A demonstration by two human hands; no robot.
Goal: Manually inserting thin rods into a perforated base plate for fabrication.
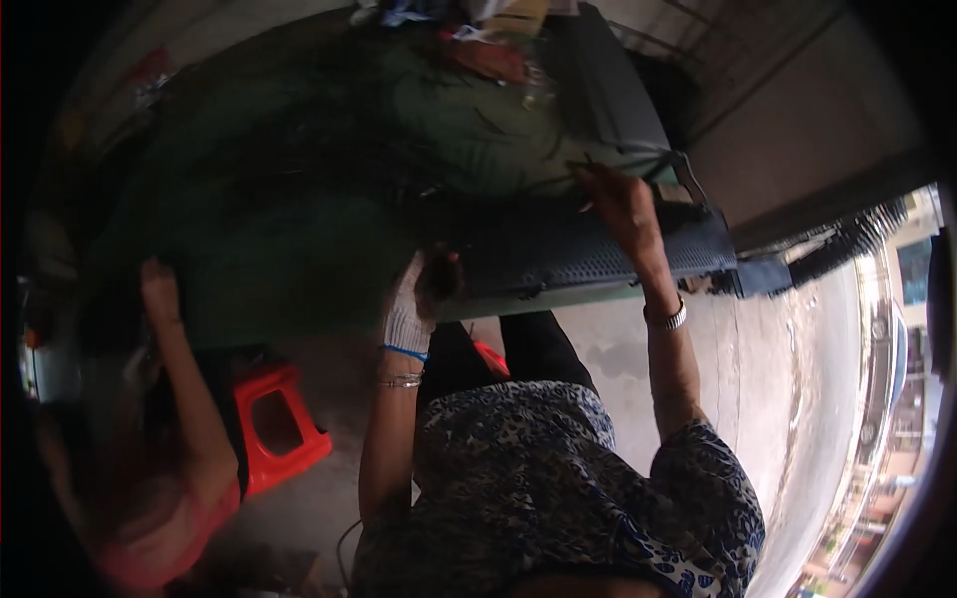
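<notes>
A long black perforated plastic panel [598, 247] lies along the near edge of the green table. At its left end is my left hand [411, 299], in a pale knitted glove with a blue cuff edge. Its fingers curl at the panel's end, dark and partly blurred. Above the panel's right part, my right hand [626, 207] is bare and closed round a slim tool [576, 167] with a yellowish end. Blur hides what kind of tool it is. A metal-banded watch [678, 314] circles my right wrist.
The green tabletop [299, 289] carries scattered dark strips. Farther back are a dark grey panel [608, 90] and a reddish-brown bundle [488, 60]. To the left, a co-worker's hand [159, 289] is over the table edge. A red plastic stool [284, 429] stands between us.
</notes>
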